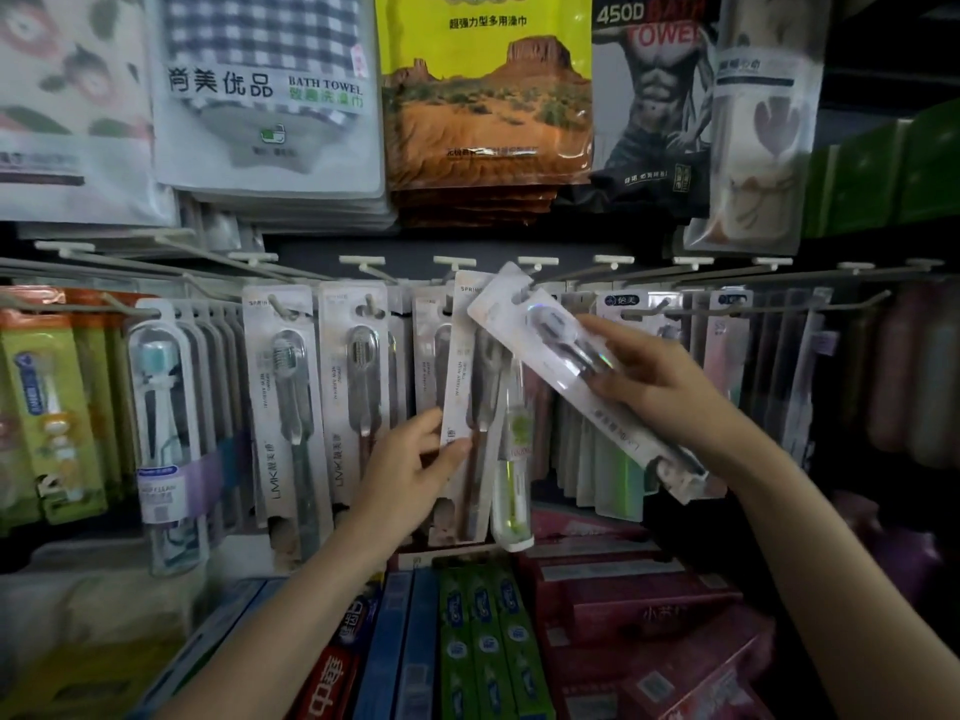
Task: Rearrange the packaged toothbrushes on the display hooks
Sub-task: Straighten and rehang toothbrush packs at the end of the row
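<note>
Right hand [647,374] gripping a tilted toothbrush pack [582,376], long axis running upper-left to lower-right, hang-hole end up by the display hooks [537,262]. Left hand [410,459] pinching the lower edge of an upright hanging pack [467,366], directly above it.

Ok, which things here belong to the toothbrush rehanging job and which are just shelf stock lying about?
Job:
- right hand gripping tilted toothbrush pack
- left hand holding hanging toothbrush pack
- display hooks

Just about:
- bath towel packs
- toothpaste boxes
</note>
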